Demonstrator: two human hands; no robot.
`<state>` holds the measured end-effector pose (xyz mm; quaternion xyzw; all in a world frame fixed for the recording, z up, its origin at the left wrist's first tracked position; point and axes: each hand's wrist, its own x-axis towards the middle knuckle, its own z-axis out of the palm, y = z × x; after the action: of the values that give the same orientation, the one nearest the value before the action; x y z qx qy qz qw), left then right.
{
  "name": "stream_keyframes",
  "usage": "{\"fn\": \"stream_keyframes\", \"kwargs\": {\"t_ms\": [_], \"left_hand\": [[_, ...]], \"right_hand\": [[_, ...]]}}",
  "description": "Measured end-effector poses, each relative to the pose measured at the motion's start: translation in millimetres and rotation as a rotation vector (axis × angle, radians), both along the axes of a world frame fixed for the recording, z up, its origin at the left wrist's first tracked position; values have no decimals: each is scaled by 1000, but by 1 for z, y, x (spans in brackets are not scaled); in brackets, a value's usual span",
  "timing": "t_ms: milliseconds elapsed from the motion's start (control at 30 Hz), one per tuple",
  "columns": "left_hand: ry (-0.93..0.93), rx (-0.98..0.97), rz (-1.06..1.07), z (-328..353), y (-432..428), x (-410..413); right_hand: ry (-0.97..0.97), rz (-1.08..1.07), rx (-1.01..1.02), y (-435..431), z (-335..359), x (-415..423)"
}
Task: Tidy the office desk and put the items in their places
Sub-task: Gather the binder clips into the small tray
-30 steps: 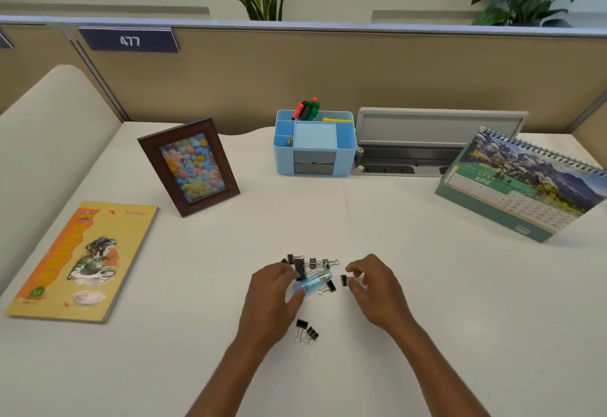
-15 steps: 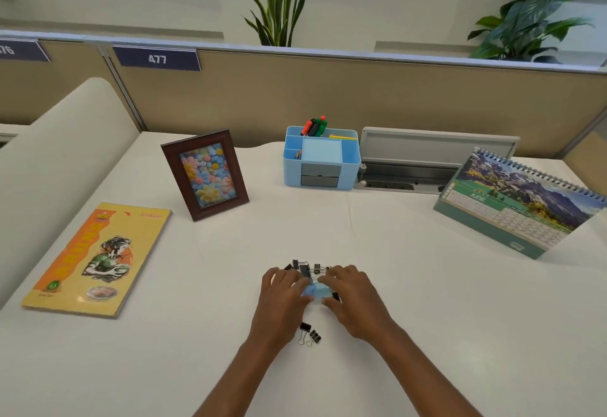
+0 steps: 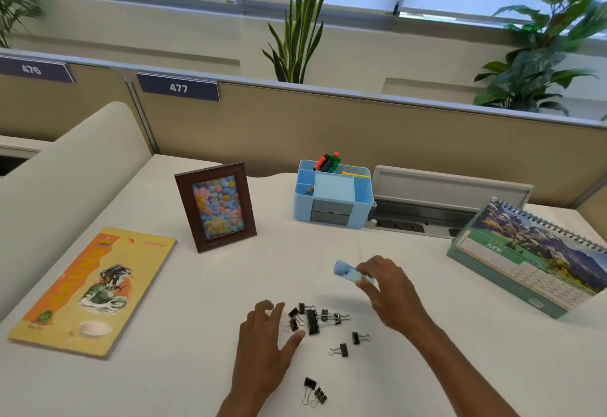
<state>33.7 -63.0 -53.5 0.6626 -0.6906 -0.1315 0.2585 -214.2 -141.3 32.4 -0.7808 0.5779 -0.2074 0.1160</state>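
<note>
Head view: right hand (image 3: 392,293) pinches one blue tube (image 3: 345,272) — left hand (image 3: 262,351) spread beside about ten binder clips (image 3: 312,321).

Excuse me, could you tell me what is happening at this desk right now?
A person is tidying a white desk. Their right hand grips a small clear blue container, held above the desk, while the left hand is open beside a scatter of black binder clips. The clips lie loose on the desk; the blue desk organiser stands at the back.
</note>
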Motion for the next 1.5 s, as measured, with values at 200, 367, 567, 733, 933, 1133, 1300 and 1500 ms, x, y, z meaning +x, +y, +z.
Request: {"fn": "stream_keyframes", "kwargs": {"t_ms": [200, 367, 567, 733, 933, 1133, 1300, 1500], "left_hand": [[-17, -48, -151, -20, -3, 7], [-3, -134, -192, -30, -11, 9], [-111, -123, -163, -30, -17, 8], [-194, -212, -156, -34, -20, 4], [-110, -324, -142, -47, -20, -1], [-81, -330, -138, -47, -19, -3], [-38, -286, -162, -41, -18, -2], [250, -75, -132, -13, -23, 6]], "right_hand": [[-69, -145, -113, -114, 52, -22], [44, -167, -105, -193, 71, -16], [198, -64, -38, -239, 54, 11], [258, -26, -42, -255, 36, 29], [158, -32, -86, -266, 29, 33], [155, -20, -128, -268, 28, 29], [-97, -131, -174, -230, 36, 28], [-786, -500, 144, -114, -10, 39]]}}
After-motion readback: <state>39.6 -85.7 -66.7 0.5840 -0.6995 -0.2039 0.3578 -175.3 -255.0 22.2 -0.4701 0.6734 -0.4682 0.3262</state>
